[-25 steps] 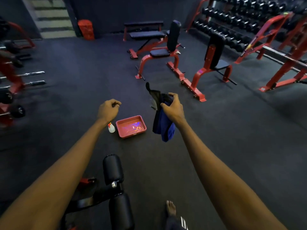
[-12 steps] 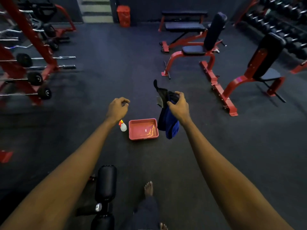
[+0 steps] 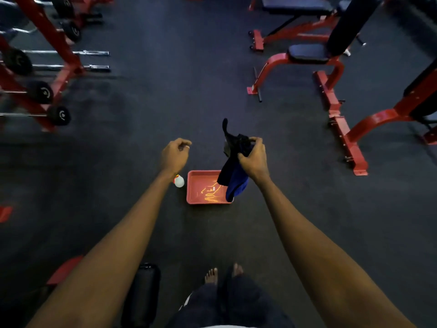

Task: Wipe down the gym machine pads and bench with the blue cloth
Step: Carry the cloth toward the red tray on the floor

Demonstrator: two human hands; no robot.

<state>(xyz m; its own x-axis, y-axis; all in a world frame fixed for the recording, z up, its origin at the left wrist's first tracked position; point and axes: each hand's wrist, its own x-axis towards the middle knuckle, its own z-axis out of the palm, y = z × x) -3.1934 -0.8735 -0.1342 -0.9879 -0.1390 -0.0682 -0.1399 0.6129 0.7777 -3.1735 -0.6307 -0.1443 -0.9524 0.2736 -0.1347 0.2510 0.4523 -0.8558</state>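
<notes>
My right hand (image 3: 253, 158) grips the bunched blue cloth (image 3: 235, 183), which hangs down dark and wet-looking over a red tray (image 3: 197, 185) on the floor. My left hand (image 3: 175, 153) hovers to the left of it with fingers loosely curled and nothing in them. A black roller pad (image 3: 142, 294) of a machine stands at the bottom, left of my bare feet. A red bench with a black seat pad (image 3: 307, 53) and upright back pad (image 3: 350, 22) stands at the upper right.
A small white spray bottle (image 3: 179, 181) stands just left of the tray. Red racks with barbells and plates (image 3: 42, 91) line the left side. More red benches (image 3: 402, 110) stand at the right. Dark rubber floor lies between them.
The view has tilted down and shifted forward toward the tray. Both hands keep their poses; the cloth now hangs over the tray's right side.
</notes>
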